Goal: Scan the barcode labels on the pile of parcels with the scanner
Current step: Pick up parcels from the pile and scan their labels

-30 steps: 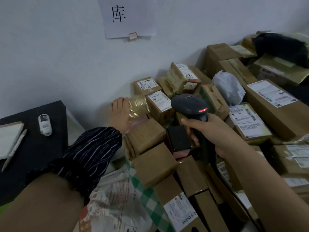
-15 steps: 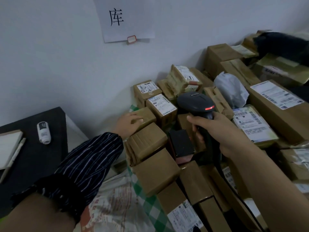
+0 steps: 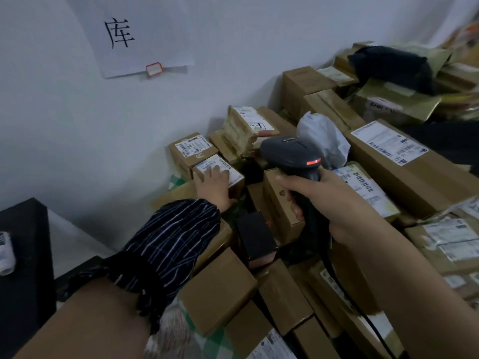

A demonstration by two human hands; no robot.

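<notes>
A pile of brown cardboard parcels (image 3: 220, 288) fills the middle and right, many with white barcode labels. My left hand (image 3: 215, 186) rests palm down on a small labelled box (image 3: 234, 174) near the wall, fingers spread over its white label and partly hiding it. My right hand (image 3: 326, 200) grips the handle of a dark handheld scanner (image 3: 293, 154). The scanner's head points toward the boxes by the wall and a red light glows on its back. Its cable runs down to the lower right.
A black table (image 3: 26, 255) stands at the left with a small white device (image 3: 5, 252) at its edge. A paper sign (image 3: 134, 35) hangs on the white wall. A white plastic bag (image 3: 324, 138) and a black bag (image 3: 388, 66) lie among the parcels.
My left hand let go of a small brown parcel at the left of the pile and moved forward onto the labelled box. The scanner stayed raised in my right hand.
</notes>
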